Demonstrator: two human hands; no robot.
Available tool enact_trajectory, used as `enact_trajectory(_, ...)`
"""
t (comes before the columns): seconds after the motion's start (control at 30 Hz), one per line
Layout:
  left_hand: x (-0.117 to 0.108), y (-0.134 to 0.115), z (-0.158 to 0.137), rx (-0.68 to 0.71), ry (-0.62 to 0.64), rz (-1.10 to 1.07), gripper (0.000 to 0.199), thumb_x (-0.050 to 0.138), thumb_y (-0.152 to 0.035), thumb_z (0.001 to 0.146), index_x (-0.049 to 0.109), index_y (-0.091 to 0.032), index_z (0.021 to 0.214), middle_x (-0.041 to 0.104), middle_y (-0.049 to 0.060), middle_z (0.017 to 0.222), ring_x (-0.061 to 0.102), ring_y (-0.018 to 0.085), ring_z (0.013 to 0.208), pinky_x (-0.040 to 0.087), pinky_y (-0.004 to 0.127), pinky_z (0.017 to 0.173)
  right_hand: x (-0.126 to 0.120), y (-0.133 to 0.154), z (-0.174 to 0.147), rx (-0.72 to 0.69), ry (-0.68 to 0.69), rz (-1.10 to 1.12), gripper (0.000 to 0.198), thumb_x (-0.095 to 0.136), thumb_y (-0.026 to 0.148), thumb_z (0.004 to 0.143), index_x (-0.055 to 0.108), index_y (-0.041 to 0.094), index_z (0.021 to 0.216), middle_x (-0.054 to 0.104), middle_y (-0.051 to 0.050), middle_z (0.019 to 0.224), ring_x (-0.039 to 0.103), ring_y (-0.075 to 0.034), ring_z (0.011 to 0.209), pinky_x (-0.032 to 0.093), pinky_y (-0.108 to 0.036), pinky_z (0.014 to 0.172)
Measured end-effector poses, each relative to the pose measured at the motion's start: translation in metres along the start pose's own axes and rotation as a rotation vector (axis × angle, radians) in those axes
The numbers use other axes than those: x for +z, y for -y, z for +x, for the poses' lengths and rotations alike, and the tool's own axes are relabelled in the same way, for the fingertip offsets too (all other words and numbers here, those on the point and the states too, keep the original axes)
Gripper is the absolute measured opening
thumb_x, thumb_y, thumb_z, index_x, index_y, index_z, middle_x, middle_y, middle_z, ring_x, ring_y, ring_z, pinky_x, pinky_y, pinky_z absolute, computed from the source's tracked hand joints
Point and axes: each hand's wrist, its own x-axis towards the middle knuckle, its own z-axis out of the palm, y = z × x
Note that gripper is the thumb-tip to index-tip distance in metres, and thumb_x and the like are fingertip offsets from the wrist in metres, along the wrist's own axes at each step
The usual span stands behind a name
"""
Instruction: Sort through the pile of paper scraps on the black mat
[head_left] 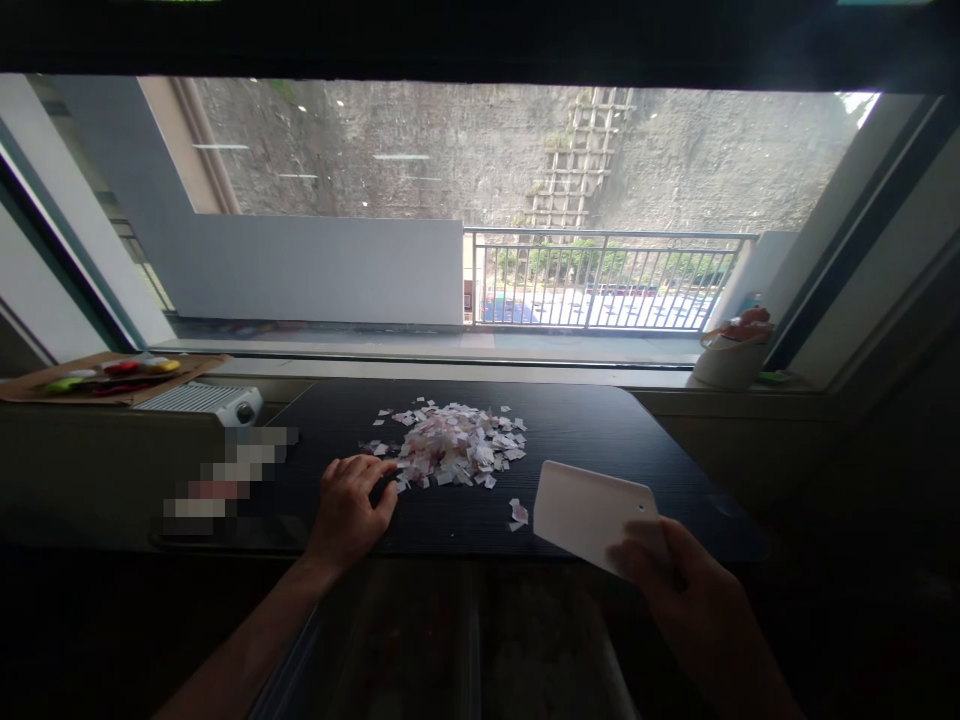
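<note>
A heap of small cut paper pieces [454, 440], whitish with some pink, lies in the middle of the dark table [600, 430]. At the heap's near left edge is my left hand [352, 505], its fingers bent toward the paper and the thumb apart. I see nothing held in it. My right hand [682, 580] grips a flat white scraper [589, 510] by its right end, where there is a small hole. The scraper is tilted over the table's near right part. A few loose paper scraps [518, 513] lie just left of it.
A cardboard sheet [30, 388] with colourful items and a grey-white slatted box [206, 400] stand at the left. On the right sill sits a white bucket [727, 360] with reddish contents. Beyond the table is a wide window. A patch at the table's left is pixelated.
</note>
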Motion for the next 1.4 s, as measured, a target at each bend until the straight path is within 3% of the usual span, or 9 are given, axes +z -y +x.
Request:
enact_trajectory(0.23, 0.001, 0.002, 0.000, 0.024, -0.010, 0.011, 0.023, 0.046, -0.031, 0.081, 0.065, -0.022, 0.091, 0.067, 0.005, 0.088, 0.059, 0.024, 0.091, 0.037, 0.043, 0.091, 0.009, 0.012, 0.001, -0.021, -0.021, 0.139, 0.026, 0.054, 0.045, 0.077, 0.064, 0.021, 0.082, 0.068, -0.001, 0.065, 0.063, -0.018, 0.056, 0.050, -0.024, 0.053)
enact_trajectory(0.7, 0.000, 0.005, 0.002, 0.035, 0.006, 0.002, 0.025, 0.046, -0.033, 0.079, 0.066, -0.022, 0.090, 0.067, 0.005, 0.087, 0.060, 0.024, 0.089, 0.040, 0.042, 0.087, -0.009, 0.001, 0.006, 0.011, -0.126, -0.067, 0.028, 0.052, 0.049, 0.078, 0.062, 0.023, 0.086, 0.068, -0.001, 0.064, 0.064, -0.021, 0.057, 0.047, -0.026, 0.051)
enact_trajectory(1.07, 0.000, 0.004, 0.002, 0.052, -0.009, 0.014, 0.025, 0.047, -0.033, 0.079, 0.066, -0.023, 0.090, 0.068, 0.005, 0.086, 0.061, 0.025, 0.089, 0.040, 0.041, 0.086, -0.003, 0.002, 0.010, -0.081, -0.091, -0.084, 0.025, 0.048, 0.043, 0.083, 0.061, 0.023, 0.090, 0.070, -0.003, 0.068, 0.066, -0.021, 0.061, 0.048, -0.027, 0.054)
enact_trajectory(1.3, 0.001, 0.004, 0.001, 0.037, -0.005, 0.001, 0.024, 0.046, -0.033, 0.079, 0.066, -0.024, 0.090, 0.068, 0.005, 0.086, 0.060, 0.024, 0.089, 0.039, 0.042, 0.088, 0.010, 0.015, 0.003, -0.116, 0.026, -0.033, 0.024, 0.049, 0.041, 0.083, 0.062, 0.023, 0.089, 0.069, -0.001, 0.065, 0.065, -0.019, 0.057, 0.049, -0.025, 0.053)
enact_trajectory(1.4, 0.001, 0.004, 0.001, 0.038, -0.010, -0.003, 0.025, 0.046, -0.033, 0.079, 0.066, -0.023, 0.090, 0.068, 0.006, 0.086, 0.060, 0.024, 0.089, 0.039, 0.043, 0.089, 0.007, 0.015, 0.005, -0.097, -0.011, -0.038, 0.026, 0.047, 0.043, 0.084, 0.062, 0.022, 0.090, 0.070, -0.002, 0.069, 0.066, -0.020, 0.061, 0.050, -0.026, 0.056)
